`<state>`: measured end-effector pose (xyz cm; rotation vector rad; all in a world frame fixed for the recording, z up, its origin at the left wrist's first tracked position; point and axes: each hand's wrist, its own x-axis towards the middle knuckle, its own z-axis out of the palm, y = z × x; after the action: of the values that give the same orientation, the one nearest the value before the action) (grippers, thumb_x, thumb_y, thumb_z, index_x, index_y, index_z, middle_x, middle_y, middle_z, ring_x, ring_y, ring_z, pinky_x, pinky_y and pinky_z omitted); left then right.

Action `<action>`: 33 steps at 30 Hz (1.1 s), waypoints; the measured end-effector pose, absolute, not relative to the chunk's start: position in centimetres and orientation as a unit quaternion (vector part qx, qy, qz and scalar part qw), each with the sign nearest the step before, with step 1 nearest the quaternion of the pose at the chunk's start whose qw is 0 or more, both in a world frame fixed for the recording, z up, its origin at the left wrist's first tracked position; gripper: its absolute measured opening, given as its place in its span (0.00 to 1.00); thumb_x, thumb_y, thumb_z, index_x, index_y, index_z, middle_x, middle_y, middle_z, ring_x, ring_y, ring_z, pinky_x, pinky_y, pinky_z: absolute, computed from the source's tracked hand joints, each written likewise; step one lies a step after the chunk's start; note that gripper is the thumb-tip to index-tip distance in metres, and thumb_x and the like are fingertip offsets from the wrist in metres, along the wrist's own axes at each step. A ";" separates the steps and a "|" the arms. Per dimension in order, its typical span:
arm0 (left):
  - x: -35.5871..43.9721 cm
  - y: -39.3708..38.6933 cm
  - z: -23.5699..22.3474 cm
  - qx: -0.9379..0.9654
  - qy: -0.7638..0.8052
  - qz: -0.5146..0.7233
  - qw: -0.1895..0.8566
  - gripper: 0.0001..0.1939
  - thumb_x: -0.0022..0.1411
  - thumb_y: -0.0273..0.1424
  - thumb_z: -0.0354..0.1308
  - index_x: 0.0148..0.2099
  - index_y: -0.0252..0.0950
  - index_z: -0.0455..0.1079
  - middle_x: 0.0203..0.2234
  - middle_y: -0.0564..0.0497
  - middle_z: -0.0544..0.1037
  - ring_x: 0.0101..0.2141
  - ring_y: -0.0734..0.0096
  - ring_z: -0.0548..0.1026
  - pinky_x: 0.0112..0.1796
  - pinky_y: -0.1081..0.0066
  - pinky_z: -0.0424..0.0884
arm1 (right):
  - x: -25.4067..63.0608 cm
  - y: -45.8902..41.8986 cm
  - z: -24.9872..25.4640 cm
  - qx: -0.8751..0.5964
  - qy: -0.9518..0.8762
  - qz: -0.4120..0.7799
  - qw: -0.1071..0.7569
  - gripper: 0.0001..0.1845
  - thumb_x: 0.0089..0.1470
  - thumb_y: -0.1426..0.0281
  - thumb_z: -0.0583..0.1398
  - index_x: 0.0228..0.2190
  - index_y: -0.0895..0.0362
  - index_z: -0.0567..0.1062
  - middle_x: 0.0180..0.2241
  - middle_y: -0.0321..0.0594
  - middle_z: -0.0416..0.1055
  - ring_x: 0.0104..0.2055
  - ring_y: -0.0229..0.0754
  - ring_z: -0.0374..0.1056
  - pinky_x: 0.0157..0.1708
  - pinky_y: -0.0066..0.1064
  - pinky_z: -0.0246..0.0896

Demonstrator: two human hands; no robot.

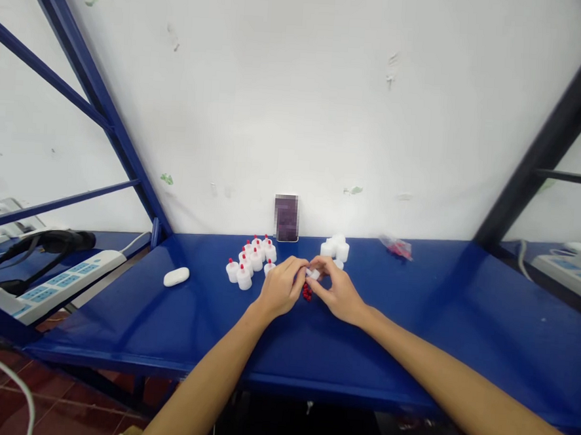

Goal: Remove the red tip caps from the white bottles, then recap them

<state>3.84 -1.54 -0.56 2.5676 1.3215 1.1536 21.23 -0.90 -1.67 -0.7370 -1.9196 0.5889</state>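
Note:
Over the middle of the blue table my left hand [285, 284] and my right hand [336, 291] meet. A small white cap-like piece [312, 274] is pinched between their fingertips, the fingers of both hands closed on it. Just below it lies a little heap of small red tips [307, 292], partly covered by my hands. Left of my left hand stand several white caps with red tips [251, 260], upright in a loose group; one is close to my knuckles. Behind my right hand sit several plain white caps [336, 246] without red tips, partly hidden by it.
A phone [287, 218] leans upright against the white wall. A white oval case [176, 277] lies at the left of the blue table [385, 354]. A clear bag with red pieces [397, 248] rests at the back right. Blue frame posts [122, 141] and a power strip [70, 279] stand left.

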 end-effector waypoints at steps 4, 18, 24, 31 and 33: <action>3.9 -1.4 -0.6 0.824 0.436 0.361 0.025 0.15 0.71 0.32 0.42 0.50 0.37 0.68 0.41 0.46 0.76 0.42 0.67 0.74 0.45 0.68 0.69 | 21.3 -0.9 -1.6 -0.301 -0.787 0.246 0.480 0.12 0.59 0.66 0.57 0.44 0.53 0.63 0.37 0.38 0.70 0.35 0.40 0.67 0.38 0.35 0.65; 3.7 -1.5 -0.5 0.871 0.424 0.248 0.011 0.12 0.71 0.30 0.39 0.42 0.37 0.64 0.35 0.48 0.74 0.36 0.66 0.73 0.39 0.67 0.69 | 21.2 -1.0 -1.1 -0.284 -0.729 0.395 0.481 0.15 0.64 0.56 0.51 0.37 0.54 0.70 0.25 0.33 0.65 0.24 0.37 0.64 0.27 0.29 0.61; 3.6 -1.3 -0.6 0.882 0.407 0.237 0.014 0.11 0.70 0.28 0.38 0.41 0.38 0.61 0.34 0.48 0.73 0.36 0.65 0.73 0.39 0.67 0.69 | 20.7 -0.9 -0.9 -0.242 -0.672 0.513 0.476 0.20 0.61 0.52 0.53 0.32 0.56 0.70 0.25 0.33 0.66 0.23 0.36 0.65 0.26 0.30 0.63; 3.2 -0.6 -1.4 0.884 0.409 0.227 -0.008 0.09 0.70 0.33 0.41 0.40 0.37 0.60 0.34 0.47 0.73 0.34 0.62 0.73 0.35 0.66 0.68 | 20.4 -1.4 -1.0 -0.236 -0.674 0.541 0.443 0.19 0.48 0.58 0.67 0.34 0.54 0.66 0.27 0.30 0.66 0.26 0.36 0.64 0.28 0.29 0.63; 3.5 -0.7 -1.6 0.882 0.412 0.226 -0.016 0.09 0.70 0.33 0.41 0.40 0.37 0.60 0.34 0.47 0.73 0.34 0.62 0.73 0.34 0.66 0.67 | 20.4 -1.4 -1.0 -0.248 -0.682 0.524 0.446 0.19 0.49 0.58 0.67 0.33 0.54 0.65 0.26 0.30 0.64 0.26 0.36 0.63 0.27 0.28 0.62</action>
<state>3.50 -0.68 -1.56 2.7998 1.3082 0.7180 20.38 -1.37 -0.95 -0.6147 -1.6885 1.2970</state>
